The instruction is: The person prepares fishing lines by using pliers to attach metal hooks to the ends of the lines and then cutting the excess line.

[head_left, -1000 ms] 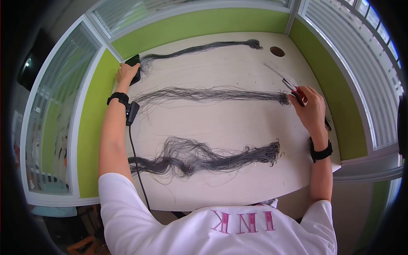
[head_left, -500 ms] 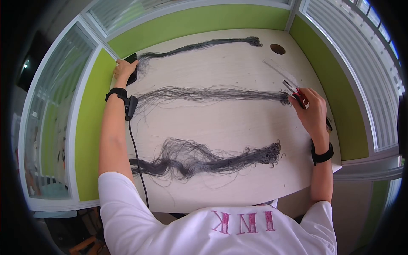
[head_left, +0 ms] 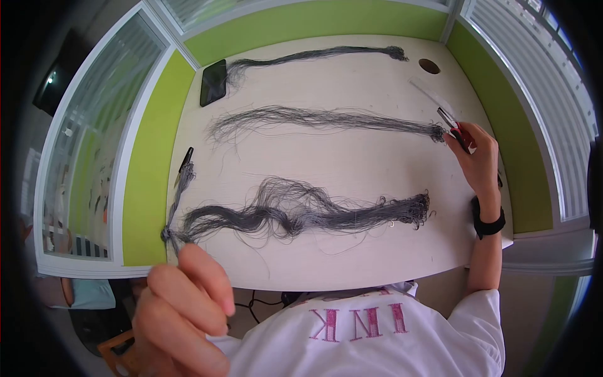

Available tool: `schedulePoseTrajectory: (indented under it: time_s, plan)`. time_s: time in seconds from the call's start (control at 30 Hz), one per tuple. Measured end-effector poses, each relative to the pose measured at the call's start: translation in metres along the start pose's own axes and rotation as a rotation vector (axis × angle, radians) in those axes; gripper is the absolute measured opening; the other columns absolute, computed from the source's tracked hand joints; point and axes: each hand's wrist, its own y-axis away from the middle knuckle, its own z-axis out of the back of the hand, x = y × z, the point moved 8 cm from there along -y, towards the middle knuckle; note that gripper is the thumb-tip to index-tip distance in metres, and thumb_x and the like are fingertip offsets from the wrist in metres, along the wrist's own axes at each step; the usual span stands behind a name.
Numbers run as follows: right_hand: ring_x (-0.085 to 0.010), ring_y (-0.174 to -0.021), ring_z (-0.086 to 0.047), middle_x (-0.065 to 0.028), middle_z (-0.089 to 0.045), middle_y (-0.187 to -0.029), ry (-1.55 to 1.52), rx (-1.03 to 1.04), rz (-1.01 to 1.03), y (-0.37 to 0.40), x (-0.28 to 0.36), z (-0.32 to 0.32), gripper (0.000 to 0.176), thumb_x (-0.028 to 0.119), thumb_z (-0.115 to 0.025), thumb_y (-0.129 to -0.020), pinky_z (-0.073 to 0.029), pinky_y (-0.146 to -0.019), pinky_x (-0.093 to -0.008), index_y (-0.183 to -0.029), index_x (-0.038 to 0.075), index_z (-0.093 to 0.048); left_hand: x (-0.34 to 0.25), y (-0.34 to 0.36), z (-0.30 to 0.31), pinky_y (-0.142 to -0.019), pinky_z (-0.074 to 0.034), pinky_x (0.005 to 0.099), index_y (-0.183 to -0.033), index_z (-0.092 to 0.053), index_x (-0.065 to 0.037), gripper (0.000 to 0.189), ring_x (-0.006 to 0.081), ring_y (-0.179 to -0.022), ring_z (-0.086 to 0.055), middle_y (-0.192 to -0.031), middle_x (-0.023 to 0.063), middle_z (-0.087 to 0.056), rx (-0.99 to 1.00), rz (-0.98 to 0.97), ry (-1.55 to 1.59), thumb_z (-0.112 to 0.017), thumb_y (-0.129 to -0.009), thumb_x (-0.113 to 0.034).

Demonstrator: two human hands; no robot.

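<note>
My right hand (head_left: 477, 157) grips a pair of scissors (head_left: 461, 133) with red and black handles, metal tips pointing up and left. Its fingers are beside the curled right end of the middle bundle of thin dark strands (head_left: 326, 118). My left hand (head_left: 182, 314) is raised close to the camera at the lower left, fingers curled; whether anything is in them I cannot make out. Beyond it lies the front bundle of strands (head_left: 352, 217), looser and wavy, with small hook-like curls at its right end. A third, narrower bundle (head_left: 308, 55) stretches along the back.
A black phone (head_left: 213, 83) lies at the back left. A knotted bunch of strands (head_left: 180, 191) and a black pen-like object (head_left: 186, 159) are by the left edge. A clear ruler (head_left: 426, 92) and a round table hole (head_left: 429, 66) are at the back right. Green partitions (head_left: 326, 31) enclose the table.
My left hand has left the phone and come back toward the camera. The view has shifted slightly, and the knotted bunch shows. My right hand still holds the scissors by the middle bundle.
</note>
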Motion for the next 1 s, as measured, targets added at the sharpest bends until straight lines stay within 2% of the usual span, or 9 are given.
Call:
schedulePoseTrajectory:
  time_s: [0.03, 0.07, 0.1, 0.17, 0.37, 0.47, 0.53, 0.67, 1.0]
  plan:
    - [-0.0183, -0.062, -0.054, -0.01, -0.061, -0.072, 0.0, 0.005, 0.005, 0.001, 0.004, 0.001, 0.023, 0.016, -0.077, -0.078, -0.044, -0.06, -0.0296, -0.09, -0.002, -0.068, -0.011, -0.008, -0.017, -0.067, -0.036, 0.0313, -0.088, -0.056, -0.033, 0.01, 0.0162, -0.073, -0.036, -0.081, -0.0042, -0.039, 0.258, -0.027, 0.068, -0.065, -0.089, -0.03]
    - [-0.0177, -0.062, -0.054, -0.0096, -0.061, -0.072, 0.002, 0.017, 0.007, 0.003, 0.008, 0.002, 0.023, 0.015, -0.077, -0.077, -0.044, -0.06, -0.0294, -0.09, -0.002, -0.068, -0.02, -0.008, -0.032, -0.074, -0.033, 0.0355, -0.112, -0.063, -0.051, 0.03, 0.0177, -0.084, -0.033, -0.09, -0.006, -0.04, 0.516, -0.054, 0.137, -0.068, -0.088, -0.034]
    - [-0.017, -0.062, -0.054, -0.0092, -0.062, -0.073, 0.006, 0.028, 0.007, 0.007, 0.012, 0.003, 0.023, 0.014, -0.077, -0.077, -0.044, -0.06, -0.0291, -0.091, -0.002, -0.068, -0.029, -0.005, -0.059, -0.074, -0.033, 0.0355, -0.112, -0.063, -0.051, 0.03, 0.0177, -0.084, -0.033, -0.09, -0.006, -0.04, 0.508, -0.053, 0.138, -0.068, -0.088, -0.034]
    - [-0.0165, -0.063, -0.054, -0.0088, -0.062, -0.073, -0.017, 0.02, 0.011, 0.016, 0.016, 0.006, 0.022, 0.013, -0.077, -0.077, -0.044, -0.061, -0.0289, -0.091, -0.002, -0.068, -0.038, 0.001, -0.059, -0.049, -0.017, 0.032, -0.068, -0.04, -0.007, 0.024, 0.0137, -0.057, -0.021, -0.06, 0.001, -0.029, -0.506, 0.054, -0.308, -0.05, -0.077, -0.027]
    - [-0.0178, -0.064, -0.055, -0.0081, -0.063, -0.075, -0.045, 0.092, 0.054, 0.048, 0.022, 0.02, 0.023, 0.01, -0.079, -0.074, -0.045, -0.062, -0.0291, -0.09, -0.001, -0.068, -0.021, -0.005, -0.058, -0.055, -0.03, 0.0303, -0.08, -0.07, -0.027, 0.015, 0.0163, -0.068, -0.039, -0.078, -0.005, -0.056, 0.131, -0.095, 0.404, -0.067, -0.069, -0.016]
    - [-0.0206, -0.065, -0.056, -0.0079, -0.062, -0.074, -0.036, 0.248, 0.126, 0.063, 0.034, 0.021, 0.022, 0.011, -0.079, -0.073, -0.046, -0.061, -0.0308, -0.089, 0.0, -0.068, 0.005, 0.007, -0.045, -0.064, -0.033, 0.0266, -0.075, -0.068, -0.019, 0.014, 0.0155, -0.073, -0.043, -0.08, -0.0021, -0.046, 0.226, -0.159, 0.411, -0.071, -0.084, -0.029]
    - [-0.0248, -0.067, -0.058, -0.0078, -0.063, -0.073, 0.037, 0.357, 0.198, 0.073, 0.037, 0.016, 0.022, 0.014, -0.079, -0.072, -0.047, -0.061, -0.0342, -0.087, 0.002, -0.068, 0.038, -0.006, -0.052, -0.056, -0.043, 0.0262, -0.078, -0.066, -0.004, 0.007, 0.0132, -0.061, -0.048, -0.079, 0.0053, -0.058, 0.21, -0.284, 0.147, -0.065, -0.084, -0.005]
    - [-0.0257, -0.069, -0.061, -0.0077, -0.063, -0.073, 0.232, 0.455, 0.174, 0.076, 0.033, 0.022, 0.022, 0.016, -0.079, -0.072, -0.048, -0.061, -0.0358, -0.086, 0.003, -0.068, 0.14, 0.008, -0.071, -0.063, -0.048, 0.0266, -0.09, -0.071, -0.002, 0.01, 0.0166, -0.071, -0.06, -0.082, 0.0057, -0.063, 0.223, 0.118, -0.321, -0.071, -0.08, -0.001]
    - [-0.0228, -0.075, -0.059, -0.0047, -0.06, -0.078, 0.099, 0.523, 0.348, 0.115, 0.073, 0.004, 0.026, 0.008, -0.072, -0.062, -0.047, -0.066, -0.0342, -0.087, 0.006, -0.064, 0.188, 0.025, -0.059, -0.067, -0.05, 0.0256, -0.093, -0.069, 0.0, 0.013, 0.0143, -0.072, -0.063, -0.081, 0.0069, -0.065, -0.004, 0.215, -0.327, -0.072, -0.081, 0.002]
